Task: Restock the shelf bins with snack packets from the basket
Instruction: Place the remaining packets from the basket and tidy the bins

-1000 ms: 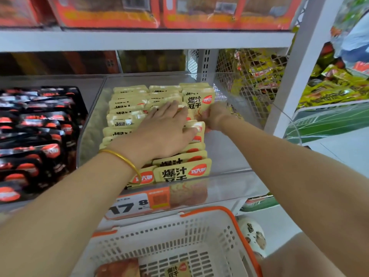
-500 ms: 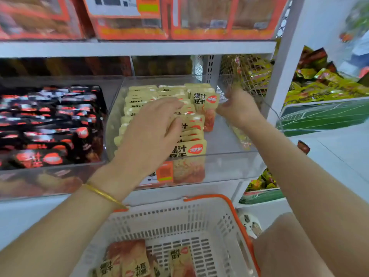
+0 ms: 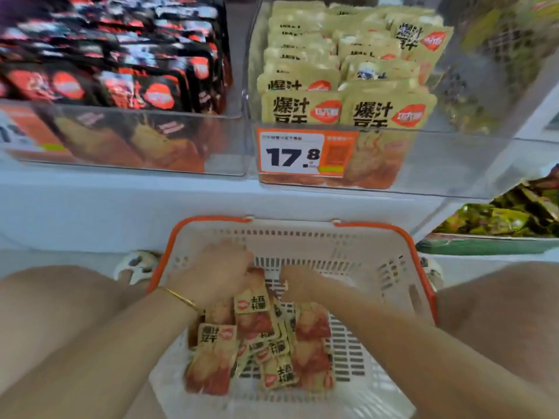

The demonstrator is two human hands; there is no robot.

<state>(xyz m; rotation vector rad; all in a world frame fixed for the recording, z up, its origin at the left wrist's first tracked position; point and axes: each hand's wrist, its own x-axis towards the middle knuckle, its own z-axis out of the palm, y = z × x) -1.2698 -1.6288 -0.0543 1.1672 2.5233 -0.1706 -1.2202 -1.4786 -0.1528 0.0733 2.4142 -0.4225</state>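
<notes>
A white basket with an orange rim (image 3: 393,267) sits low in the head view, between my knees. Several beige-and-red snack packets (image 3: 217,358) lie heaped in its left half. My left hand (image 3: 211,273), with a gold bangle on the wrist, is curled over the top packet (image 3: 252,302) of the heap. My right hand (image 3: 299,285) is beside it with bent fingers touching the heap's far edge; what it holds is hidden. Above, a clear shelf bin (image 3: 453,164) holds rows of the same beige packets (image 3: 302,110), with free room on its right side.
A price label reading 17.8 (image 3: 290,155) is stuck on the bin's front. A second clear bin (image 3: 121,140) to the left is packed with black-and-red packets. Green and yellow packets (image 3: 499,219) fill a lower tray at right. The white shelf edge (image 3: 90,201) runs above the basket.
Both hands have left the shelf bin and dropped into the basket. My view has tilted down, so the basket now shows in full.
</notes>
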